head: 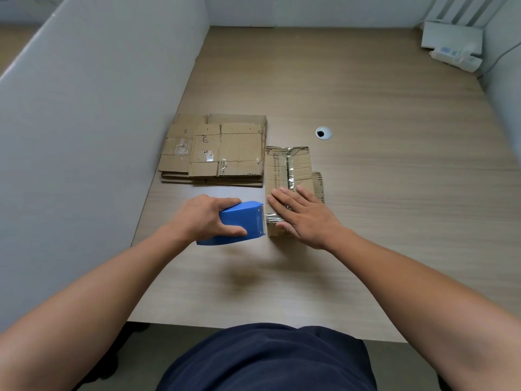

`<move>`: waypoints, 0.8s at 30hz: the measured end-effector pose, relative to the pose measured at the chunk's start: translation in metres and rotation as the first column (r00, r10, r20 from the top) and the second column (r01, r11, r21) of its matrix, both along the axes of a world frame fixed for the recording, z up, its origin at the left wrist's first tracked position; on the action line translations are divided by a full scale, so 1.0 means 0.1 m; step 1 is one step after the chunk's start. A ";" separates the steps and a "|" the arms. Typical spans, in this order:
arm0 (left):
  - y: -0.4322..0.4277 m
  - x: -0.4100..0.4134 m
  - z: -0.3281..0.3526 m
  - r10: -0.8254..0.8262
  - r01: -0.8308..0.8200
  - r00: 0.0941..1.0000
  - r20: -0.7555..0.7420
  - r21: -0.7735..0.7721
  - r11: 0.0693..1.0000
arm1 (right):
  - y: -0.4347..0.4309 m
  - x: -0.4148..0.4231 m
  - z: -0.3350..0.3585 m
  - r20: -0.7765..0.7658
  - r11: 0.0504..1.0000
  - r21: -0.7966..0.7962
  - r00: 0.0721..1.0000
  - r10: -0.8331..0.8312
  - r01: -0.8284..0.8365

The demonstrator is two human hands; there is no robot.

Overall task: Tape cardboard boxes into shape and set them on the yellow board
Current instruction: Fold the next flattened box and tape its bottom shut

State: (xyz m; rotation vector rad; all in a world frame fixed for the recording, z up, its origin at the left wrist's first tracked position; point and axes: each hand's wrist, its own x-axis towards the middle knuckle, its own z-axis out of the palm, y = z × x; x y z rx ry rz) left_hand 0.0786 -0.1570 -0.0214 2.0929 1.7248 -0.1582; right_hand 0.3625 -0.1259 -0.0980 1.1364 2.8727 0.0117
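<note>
Head view: my left hand (205,218) grips the blue plastic tape dispenser (239,224), its toothed edge at the near end of the small brown cardboard box (284,170) on the wood-grain counter (394,221) — my right hand (307,218) presses flat on top, fingers straight. I judge the top seam nearly taped. The stack of flattened cardboard boxes (217,150) just beside is untouched — and I see no yellow board.

Left hand (204,218) grips blue tape dispenser (239,224); right hand (303,215) presses cardboard box (282,170).
</note>
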 end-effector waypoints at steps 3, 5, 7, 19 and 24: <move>0.00 -0.06 -0.04 0.025 -0.024 0.999 0.029 -0.027 0.999 | -0.02 -0.03 -0.01 -0.007 1.000 -0.016 1.000 -0.019 0.019; 0.00 -0.12 -0.03 0.046 -0.036 0.994 0.099 -0.092 0.995 | -0.01 -0.03 0.00 0.000 0.999 -0.031 1.000 -0.024 0.024; -0.01 -0.20 -0.02 0.066 -0.042 0.979 0.193 -0.125 0.991 | 0.01 -0.01 0.01 0.002 1.000 -0.024 1.000 -0.013 0.013; 0.06 -0.15 -0.12 0.045 -0.036 0.993 0.109 -0.081 0.996 | -0.01 -0.03 0.04 0.032 0.997 -0.072 0.999 -0.023 0.025; 0.15 0.01 -0.11 -0.025 0.026 0.999 -0.038 0.036 0.999 | -0.02 -0.05 0.05 0.037 0.995 -0.084 0.998 -0.044 0.047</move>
